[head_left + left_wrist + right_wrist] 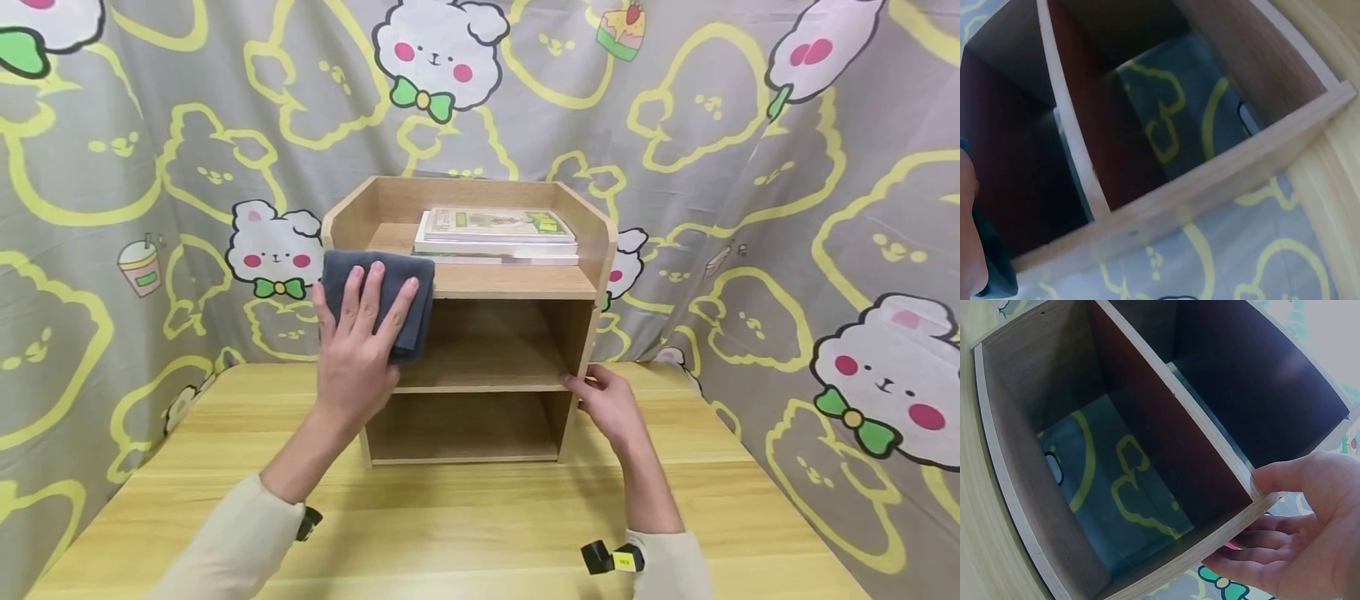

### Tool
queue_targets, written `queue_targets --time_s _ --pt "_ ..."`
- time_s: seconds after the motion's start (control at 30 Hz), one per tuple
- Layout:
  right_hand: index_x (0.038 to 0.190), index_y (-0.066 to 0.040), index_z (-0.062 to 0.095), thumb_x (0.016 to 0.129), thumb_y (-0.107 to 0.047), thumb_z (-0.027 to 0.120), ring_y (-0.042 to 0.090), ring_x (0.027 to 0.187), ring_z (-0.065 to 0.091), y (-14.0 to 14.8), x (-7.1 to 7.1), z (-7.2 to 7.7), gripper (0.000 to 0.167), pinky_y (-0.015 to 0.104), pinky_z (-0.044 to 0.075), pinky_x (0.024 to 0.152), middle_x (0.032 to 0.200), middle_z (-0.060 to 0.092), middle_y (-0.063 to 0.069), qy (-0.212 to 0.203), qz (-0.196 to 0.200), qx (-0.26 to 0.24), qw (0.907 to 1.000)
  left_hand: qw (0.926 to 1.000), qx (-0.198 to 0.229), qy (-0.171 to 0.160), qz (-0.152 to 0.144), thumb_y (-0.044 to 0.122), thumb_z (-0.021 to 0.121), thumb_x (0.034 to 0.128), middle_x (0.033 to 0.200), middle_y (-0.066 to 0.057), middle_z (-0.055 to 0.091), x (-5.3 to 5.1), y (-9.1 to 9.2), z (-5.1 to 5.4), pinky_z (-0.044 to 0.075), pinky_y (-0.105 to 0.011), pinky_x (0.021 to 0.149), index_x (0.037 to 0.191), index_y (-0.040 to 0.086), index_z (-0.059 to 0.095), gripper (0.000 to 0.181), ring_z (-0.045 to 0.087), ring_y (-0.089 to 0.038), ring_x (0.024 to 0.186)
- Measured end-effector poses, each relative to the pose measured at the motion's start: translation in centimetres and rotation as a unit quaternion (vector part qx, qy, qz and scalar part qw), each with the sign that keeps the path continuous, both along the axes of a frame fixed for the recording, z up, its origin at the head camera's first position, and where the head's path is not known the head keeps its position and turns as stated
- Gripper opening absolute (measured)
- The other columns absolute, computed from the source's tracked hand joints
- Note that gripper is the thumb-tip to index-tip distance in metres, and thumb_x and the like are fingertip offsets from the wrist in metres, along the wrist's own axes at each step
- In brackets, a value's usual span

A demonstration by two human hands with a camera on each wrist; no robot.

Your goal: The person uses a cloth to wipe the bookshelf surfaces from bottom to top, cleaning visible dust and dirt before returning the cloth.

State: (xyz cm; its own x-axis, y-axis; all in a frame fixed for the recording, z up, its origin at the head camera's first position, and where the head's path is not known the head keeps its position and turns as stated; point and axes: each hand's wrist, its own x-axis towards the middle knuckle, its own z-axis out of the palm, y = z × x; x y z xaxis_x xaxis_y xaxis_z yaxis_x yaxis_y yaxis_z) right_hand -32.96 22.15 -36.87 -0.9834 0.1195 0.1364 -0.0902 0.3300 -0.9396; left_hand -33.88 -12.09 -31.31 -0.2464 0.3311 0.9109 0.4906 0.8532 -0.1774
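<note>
left fingers (369, 292) press cloth (414, 321) | right fingers (1263, 555) grip shelf (487, 388) | book lettering (550, 222) unclear

- A grey cloth curtain (525, 133) hung behind the table (465, 533) and along both its sides, lightly creased.
- Yellow outlines (82, 217) of fluffy animals spread across the fabric.
- Among them were white cartoon heads (442, 57) with pink cheeks and green bows (422, 99).
- A printed drink cup (140, 267) showed on the left, a cake slice (622, 31) near the top.
- The tabletop was pale yellow streaked wood.
- Soft light left faint shadows there.
</note>
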Motion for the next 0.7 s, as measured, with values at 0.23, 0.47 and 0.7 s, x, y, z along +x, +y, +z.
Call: queue_targets --time_s 0.23,0.47,0.7 --pt "0.128 0.001 0.064 0.098 -0.027 0.065 0.022 0.114 0.064 0.2 0.1 0.2 0.041 0.04 0.054 0.095 0.123 0.069 0.018 0.001 -0.006 -0.003 1.0 0.9997 0.0 0.004 -0.025 -0.008 0.065 0.0717 0.164 -0.018 0.03 -0.3 3.3 0.2 0.004 -0.069 0.12 0.155 0.019 0.043 0.091 0.022 -0.037 0.155" --pt "0.127 0.001 0.064 0.098 -0.027 0.065 0.022 0.115 0.064 0.3 -0.1 -0.1 0.04 0.042 0.054 0.097 0.124 0.069 0.018 0.004 -0.004 -0.004 1.0 0.9991 -0.026 0.022 -0.026 -0.001 0.072 0.0698 0.162 -0.019 0.036 -0.7 7.6 0.4 0.007 -0.067 0.12 0.155 0.021 0.044 0.092 0.024 -0.037 0.154" --pt "0.127 0.0 0.064 0.098 -0.026 0.065 0.02 0.112 0.065 0.1 0.0 -0.1 0.04 0.041 0.055 0.096 0.123 0.07 0.017 0.0 -0.004 -0.006 1.0 0.9969 -0.073 0.027 -0.005 0.009 0.068 0.0784 0.162 -0.016 0.037 -0.7 11.8 0.8 0.011 -0.067 0.12 0.155 0.024 0.043 0.082 0.025 -0.035 0.154"
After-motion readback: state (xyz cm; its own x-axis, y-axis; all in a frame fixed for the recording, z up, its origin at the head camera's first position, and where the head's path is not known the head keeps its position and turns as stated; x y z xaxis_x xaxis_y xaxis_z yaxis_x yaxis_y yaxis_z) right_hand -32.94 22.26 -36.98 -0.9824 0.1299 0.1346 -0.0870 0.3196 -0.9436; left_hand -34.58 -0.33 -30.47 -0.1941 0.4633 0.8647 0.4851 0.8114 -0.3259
